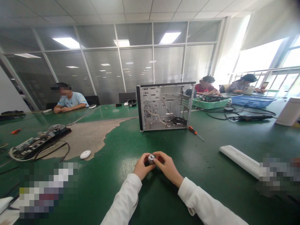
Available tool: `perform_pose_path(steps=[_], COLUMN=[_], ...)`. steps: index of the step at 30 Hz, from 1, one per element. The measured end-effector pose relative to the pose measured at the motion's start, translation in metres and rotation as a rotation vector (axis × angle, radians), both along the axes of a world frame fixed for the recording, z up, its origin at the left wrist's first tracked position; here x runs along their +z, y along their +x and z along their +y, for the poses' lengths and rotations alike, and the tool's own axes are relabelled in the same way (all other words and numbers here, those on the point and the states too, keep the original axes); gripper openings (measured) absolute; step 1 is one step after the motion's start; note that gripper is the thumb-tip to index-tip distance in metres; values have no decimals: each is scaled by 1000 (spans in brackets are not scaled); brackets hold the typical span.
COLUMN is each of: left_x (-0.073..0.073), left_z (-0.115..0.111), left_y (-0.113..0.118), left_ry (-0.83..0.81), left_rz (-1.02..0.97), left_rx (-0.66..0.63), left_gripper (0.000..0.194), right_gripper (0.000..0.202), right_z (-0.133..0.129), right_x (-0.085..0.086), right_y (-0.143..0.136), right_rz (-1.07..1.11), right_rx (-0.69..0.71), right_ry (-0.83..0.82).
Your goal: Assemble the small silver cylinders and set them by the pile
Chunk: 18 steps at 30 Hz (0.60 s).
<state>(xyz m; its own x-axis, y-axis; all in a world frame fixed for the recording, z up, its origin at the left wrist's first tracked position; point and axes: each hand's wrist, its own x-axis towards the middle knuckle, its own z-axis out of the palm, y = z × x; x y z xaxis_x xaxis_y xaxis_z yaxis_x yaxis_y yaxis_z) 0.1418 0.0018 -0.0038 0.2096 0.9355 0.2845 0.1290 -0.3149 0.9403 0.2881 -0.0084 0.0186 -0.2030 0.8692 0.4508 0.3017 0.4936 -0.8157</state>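
Between my two hands, just above the green table, is a small silver metal cylinder [151,158] with a flat round top, perhaps a small motor. My left hand [142,166] grips its left side with curled fingers and thumb. From the right, my right hand [167,165] holds it too, the thumb near the top face. Fingers hide most of its lower part. Beyond the hands stands an open computer case [164,107], upright, with loose cables and a black part inside. An orange-handled screwdriver [195,132] lies by the case's right corner.
A white oval object [85,154] lies on the left, near a stripped circuit assembly [41,142] with cables. On the right are a long white strip [241,161], a green basket [211,104], a blue basket [253,101] and a white cylinder [288,111]. Several people sit around the table.
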Motion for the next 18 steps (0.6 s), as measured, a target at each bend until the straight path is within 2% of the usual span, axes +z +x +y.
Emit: perform_pose_path(steps=[8,18], left_x=[1,6], left_z=[1,-3], left_y=[-1,0], left_ry=[-24,-30], left_rz=[0,0], left_rx=[-11,-15], left_gripper=[30,31], right_gripper=[18,13], right_z=[0,2], right_x=[5,12], right_y=[-5,-16], right_rz=[-24,-106], right_rx=[-49,-70], right_ry=[73,87])
